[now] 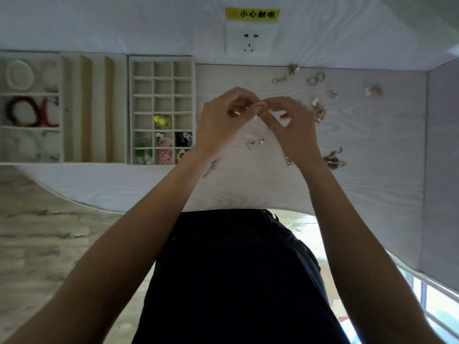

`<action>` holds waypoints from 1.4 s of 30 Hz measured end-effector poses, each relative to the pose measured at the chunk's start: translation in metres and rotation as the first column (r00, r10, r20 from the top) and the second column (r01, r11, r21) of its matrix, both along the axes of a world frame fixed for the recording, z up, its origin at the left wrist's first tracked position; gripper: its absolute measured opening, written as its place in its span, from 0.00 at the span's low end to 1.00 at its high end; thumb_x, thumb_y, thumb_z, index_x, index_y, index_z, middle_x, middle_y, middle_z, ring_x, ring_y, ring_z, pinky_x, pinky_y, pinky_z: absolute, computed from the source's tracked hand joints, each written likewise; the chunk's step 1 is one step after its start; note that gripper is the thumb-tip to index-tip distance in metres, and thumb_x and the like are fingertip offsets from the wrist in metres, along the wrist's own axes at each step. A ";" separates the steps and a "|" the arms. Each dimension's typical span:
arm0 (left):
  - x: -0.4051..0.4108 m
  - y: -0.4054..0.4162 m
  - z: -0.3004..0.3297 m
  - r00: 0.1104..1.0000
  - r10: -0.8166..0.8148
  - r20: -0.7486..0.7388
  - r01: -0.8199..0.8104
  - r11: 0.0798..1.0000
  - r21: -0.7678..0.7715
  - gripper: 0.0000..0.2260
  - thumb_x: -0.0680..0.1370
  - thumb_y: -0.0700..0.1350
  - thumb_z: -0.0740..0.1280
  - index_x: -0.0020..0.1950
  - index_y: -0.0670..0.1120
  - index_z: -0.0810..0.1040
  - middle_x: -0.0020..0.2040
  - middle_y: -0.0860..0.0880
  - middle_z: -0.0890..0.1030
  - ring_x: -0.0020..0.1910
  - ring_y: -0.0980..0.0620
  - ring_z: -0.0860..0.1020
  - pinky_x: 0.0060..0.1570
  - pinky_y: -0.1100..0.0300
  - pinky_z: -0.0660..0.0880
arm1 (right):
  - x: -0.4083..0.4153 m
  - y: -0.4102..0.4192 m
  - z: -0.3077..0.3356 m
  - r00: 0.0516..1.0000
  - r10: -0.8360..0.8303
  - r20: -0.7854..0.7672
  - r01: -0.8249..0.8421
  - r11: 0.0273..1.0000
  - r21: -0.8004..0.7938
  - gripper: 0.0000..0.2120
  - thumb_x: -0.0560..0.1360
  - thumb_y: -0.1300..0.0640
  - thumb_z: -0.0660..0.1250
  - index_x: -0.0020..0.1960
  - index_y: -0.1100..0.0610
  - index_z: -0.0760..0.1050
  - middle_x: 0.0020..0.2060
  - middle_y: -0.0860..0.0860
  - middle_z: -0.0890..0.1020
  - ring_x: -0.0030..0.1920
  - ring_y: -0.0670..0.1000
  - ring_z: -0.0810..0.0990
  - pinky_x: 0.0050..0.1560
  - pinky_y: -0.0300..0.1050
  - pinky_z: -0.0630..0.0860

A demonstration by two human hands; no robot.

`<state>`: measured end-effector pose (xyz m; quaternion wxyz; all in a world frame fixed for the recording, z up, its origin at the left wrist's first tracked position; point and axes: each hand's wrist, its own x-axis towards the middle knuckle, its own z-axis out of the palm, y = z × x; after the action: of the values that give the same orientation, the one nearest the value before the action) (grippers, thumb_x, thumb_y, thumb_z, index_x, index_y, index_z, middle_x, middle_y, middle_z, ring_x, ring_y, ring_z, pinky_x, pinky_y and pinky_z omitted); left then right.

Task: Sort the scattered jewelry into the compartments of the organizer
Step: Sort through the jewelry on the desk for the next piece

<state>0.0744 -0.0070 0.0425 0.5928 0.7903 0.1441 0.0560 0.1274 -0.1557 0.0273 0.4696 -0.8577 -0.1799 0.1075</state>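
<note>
**Two hands on one small pink piece, organizer waiting to the left**

Both of my hands meet above the middle of the tabletop point(248, 184). My left hand point(221, 120) has its fingers curled, thumb and forefinger pinching one side of a small pink ring-like piece point(258, 106); my right hand point(288, 125) pinches the other side. I judge I am holding it up between both hands to untangle it or look it over before choosing its slot, since a piece this small is hard to read lying flat. What exactly it is stays too blurred to tell.

Just below my hands a little pale trinket point(254, 142) lies loose on the wood. To the right, well apart from the trays, the unsorted jewelry point(318, 109) is scattered: gold clasps point(285, 75) near the wall, a figure-eight ring pair point(317, 78), a pinkish clip point(373, 90) furthest out, and a dark tangle point(334, 158) beside my right wrist.

To the left sits the grid organizer point(161, 110), its lower cells already filled with small colourful items, among them a yellow pair point(160, 120) and a pink knot point(164, 155); the upper cells look bare. Beyond it are the long-slot tray point(95, 108) and the bracelet tray point(29, 108), holding a white bracelet point(19, 75) and darker ones. Small pieces go in small cells, so I expect this one belongs in the grid.
</note>
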 end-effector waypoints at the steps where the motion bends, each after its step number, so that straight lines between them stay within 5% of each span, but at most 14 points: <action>1: -0.008 0.007 0.004 1.000 0.009 -0.015 -0.010 0.998 -0.058 0.04 0.74 0.43 0.72 0.47 0.45 0.81 0.41 0.54 0.83 0.42 0.60 0.81 0.44 0.65 0.76 | -0.004 0.004 0.004 0.999 0.045 -0.004 -0.045 0.999 0.019 0.07 0.76 0.54 0.66 0.51 0.55 0.79 0.45 0.43 0.78 0.47 0.40 0.76 0.47 0.31 0.70; 4: -0.046 0.043 0.001 0.991 0.062 -0.120 -0.073 0.993 -0.090 0.05 0.74 0.40 0.71 0.49 0.46 0.81 0.42 0.55 0.83 0.43 0.60 0.82 0.47 0.64 0.78 | -0.027 0.036 0.003 0.951 0.210 -0.228 -0.201 0.978 0.061 0.02 0.76 0.56 0.66 0.46 0.51 0.76 0.44 0.45 0.79 0.44 0.37 0.77 0.45 0.31 0.72; 8: -0.092 0.081 -0.016 0.953 0.182 -0.242 -0.221 0.964 -0.145 0.06 0.74 0.37 0.70 0.46 0.48 0.80 0.41 0.55 0.83 0.42 0.58 0.81 0.47 0.62 0.78 | -0.055 0.083 -0.005 0.809 0.278 -0.518 -0.216 0.960 0.177 0.08 0.77 0.62 0.64 0.41 0.52 0.73 0.39 0.51 0.82 0.40 0.47 0.81 0.45 0.44 0.78; 12: -0.113 0.105 -0.020 0.926 0.303 -0.223 -0.353 0.905 -0.238 0.05 0.74 0.37 0.71 0.49 0.41 0.81 0.40 0.54 0.84 0.43 0.56 0.82 0.43 0.64 0.77 | -0.072 0.122 -0.008 0.749 0.327 -0.576 -0.244 0.945 0.219 0.09 0.74 0.63 0.68 0.45 0.52 0.71 0.42 0.51 0.80 0.42 0.48 0.80 0.45 0.42 0.78; 15: -0.118 0.119 -0.023 0.942 0.285 -0.178 -0.315 0.934 -0.171 0.04 0.73 0.39 0.72 0.45 0.46 0.82 0.41 0.54 0.83 0.43 0.58 0.81 0.44 0.66 0.76 | -0.075 0.139 -0.015 0.839 0.268 -0.473 -0.254 0.963 0.094 0.08 0.72 0.63 0.70 0.44 0.53 0.73 0.39 0.49 0.78 0.39 0.48 0.78 0.42 0.45 0.77; 19: -0.116 0.133 -0.039 0.946 0.238 -0.221 -0.216 0.969 0.121 0.04 0.74 0.42 0.70 0.48 0.47 0.83 0.43 0.53 0.83 0.42 0.61 0.79 0.46 0.68 0.75 | -0.073 0.153 -0.018 0.945 0.265 -0.194 -0.298 0.940 -0.167 0.05 0.71 0.64 0.68 0.47 0.60 0.78 0.42 0.51 0.78 0.40 0.47 0.76 0.40 0.28 0.71; 22: -0.112 0.139 -0.050 0.953 0.207 -0.222 -0.136 0.945 0.298 0.06 0.75 0.44 0.70 0.50 0.47 0.83 0.46 0.51 0.83 0.42 0.60 0.78 0.45 0.74 0.70 | -0.072 0.163 -0.021 0.937 0.341 -0.075 -0.346 0.877 -0.335 0.08 0.73 0.61 0.67 0.51 0.57 0.81 0.44 0.54 0.81 0.42 0.50 0.78 0.45 0.39 0.74; 24: -0.110 0.139 -0.052 0.964 0.174 -0.202 -0.081 0.913 0.399 0.06 0.75 0.45 0.69 0.50 0.47 0.83 0.48 0.49 0.82 0.46 0.54 0.77 0.47 0.69 0.69 | -0.073 0.167 -0.022 0.930 0.367 -0.031 -0.347 0.846 -0.404 0.11 0.74 0.61 0.64 0.55 0.57 0.80 0.45 0.56 0.82 0.44 0.54 0.79 0.46 0.44 0.73; 28: -0.120 0.146 -0.055 0.972 0.182 -0.151 -0.083 0.862 0.501 0.10 0.77 0.44 0.66 0.57 0.46 0.80 0.54 0.45 0.75 0.54 0.50 0.73 0.52 0.69 0.64 | -0.071 0.163 -0.021 0.950 0.307 0.049 -0.261 0.873 -0.413 0.13 0.76 0.64 0.60 0.56 0.57 0.79 0.48 0.56 0.79 0.43 0.55 0.79 0.45 0.47 0.75; 35: -0.133 0.152 -0.061 1.000 0.014 -0.003 -0.008 0.714 0.700 0.10 0.75 0.41 0.66 0.55 0.47 0.81 0.51 0.44 0.78 0.50 0.44 0.74 0.49 0.61 0.68 | -0.077 0.159 -0.026 0.914 0.387 0.121 -0.283 0.823 -0.492 0.09 0.74 0.61 0.64 0.50 0.56 0.81 0.49 0.55 0.79 0.52 0.56 0.75 0.47 0.45 0.71; 42: -0.132 0.151 -0.069 0.995 -0.081 -0.049 0.085 0.540 0.838 0.12 0.74 0.43 0.65 0.55 0.49 0.81 0.56 0.46 0.78 0.55 0.47 0.65 0.49 0.53 0.68 | -0.085 0.161 -0.029 0.845 0.484 0.228 -0.275 0.759 -0.590 0.09 0.73 0.59 0.65 0.47 0.56 0.83 0.40 0.57 0.77 0.44 0.58 0.76 0.39 0.46 0.70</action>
<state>-0.0575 0.1438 -0.0264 0.1451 0.9834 0.0636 0.0880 0.0424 0.0051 -0.0013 0.1363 -0.9022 -0.4002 0.0857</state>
